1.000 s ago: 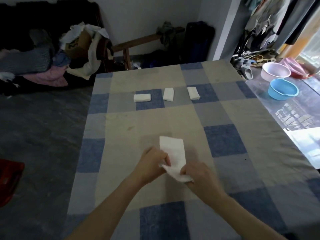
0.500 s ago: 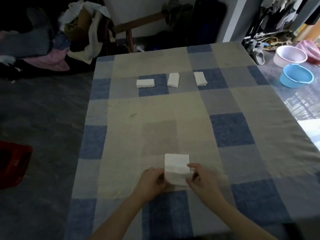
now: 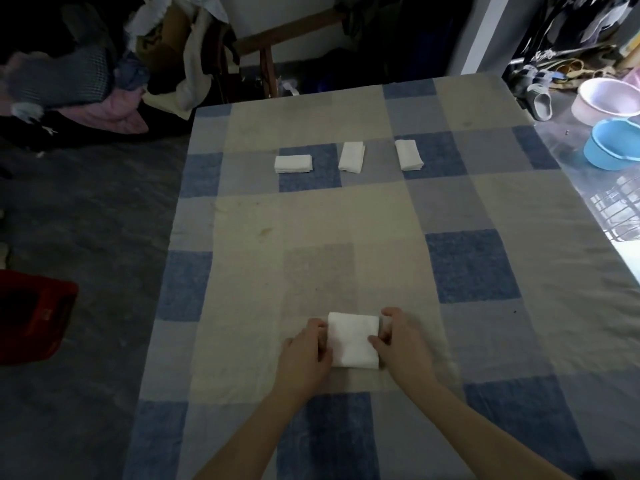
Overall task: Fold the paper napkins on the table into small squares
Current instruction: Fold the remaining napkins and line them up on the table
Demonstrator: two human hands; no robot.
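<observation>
napkin (image 3: 353,341) is laid flat on the checked cloth (image 3: 467,209), near the front edge of the table. it is pinched at its left edge by the left hand (image 3: 306,353) and at its right edge by the right hand (image 3: 403,344), fingers curled. three folded napkins (image 3: 349,157) are seen in a row far behind.

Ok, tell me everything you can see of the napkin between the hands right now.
The napkin is plain white, soft-looking paper, folded to a near square and lying flat on the checked tablecloth near the table's close edge. No print or pattern shows. The left hand touches its left edge with curled fingers, and the right hand pinches its right edge, thumb on top. It looks larger than the three folded napkins in the far row.
</observation>
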